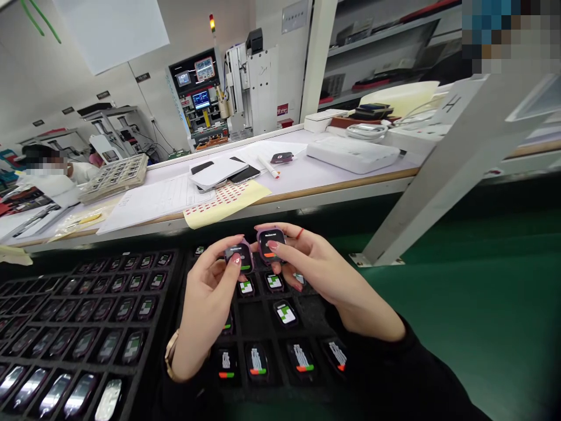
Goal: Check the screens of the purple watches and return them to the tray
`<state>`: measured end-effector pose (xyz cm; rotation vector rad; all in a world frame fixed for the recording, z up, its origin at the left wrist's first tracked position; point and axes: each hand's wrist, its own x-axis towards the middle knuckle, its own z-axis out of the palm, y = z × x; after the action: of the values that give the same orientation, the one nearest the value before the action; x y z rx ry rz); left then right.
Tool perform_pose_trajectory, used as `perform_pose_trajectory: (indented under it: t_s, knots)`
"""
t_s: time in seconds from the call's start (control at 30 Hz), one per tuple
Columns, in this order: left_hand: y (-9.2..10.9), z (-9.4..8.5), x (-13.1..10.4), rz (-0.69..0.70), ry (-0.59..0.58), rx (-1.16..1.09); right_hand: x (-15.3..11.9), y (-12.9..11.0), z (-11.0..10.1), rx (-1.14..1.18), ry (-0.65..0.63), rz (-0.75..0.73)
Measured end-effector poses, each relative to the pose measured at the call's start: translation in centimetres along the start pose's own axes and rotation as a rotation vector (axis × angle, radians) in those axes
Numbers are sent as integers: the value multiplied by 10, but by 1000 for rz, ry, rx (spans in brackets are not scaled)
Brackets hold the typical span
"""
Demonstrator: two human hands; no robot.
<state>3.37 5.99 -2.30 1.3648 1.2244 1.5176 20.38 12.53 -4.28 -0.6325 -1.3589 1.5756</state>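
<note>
My left hand (209,292) holds a small purple-rimmed watch body (239,255) between thumb and fingers, its screen lit. My right hand (315,272) grips a second purple watch body (270,241) just to the right, the two almost touching. Both hover over a black compartment tray (307,313) that holds several more watch bodies with lit screens, such as one (286,313) below my hands.
A second black tray (170,280) full of watch bodies lies to the left on the green belt (473,304). Beyond stand a white shelf (307,175) with papers, a yellow sticker sheet (225,202), phones and a slanted white post (438,181). A person sits far left.
</note>
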Motion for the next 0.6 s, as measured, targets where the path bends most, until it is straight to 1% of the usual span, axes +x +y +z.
perform_pose_trajectory:
  t_s: [0.17,0.3,0.4,0.43,0.5,0.53,0.6]
  knots:
    - [0,-3,1,31,3,28,-4,-5,-3,63,-55,4]
    - [0,-8,2,29,27,33,-17,-15,-2,69,-102,-12]
    - [0,-12,2,40,33,30,-37,-25,5,-24,-133,-74]
    - [-1,-13,2,45,34,32,-44,-29,9,-68,-157,-126]
    - [0,-15,2,44,33,39,-59,-33,17,-174,-249,-227]
    - [1,-17,1,39,32,42,-67,-34,21,-232,-288,-234]
    - [4,-21,-1,26,20,33,-79,-32,27,-347,-336,-140]
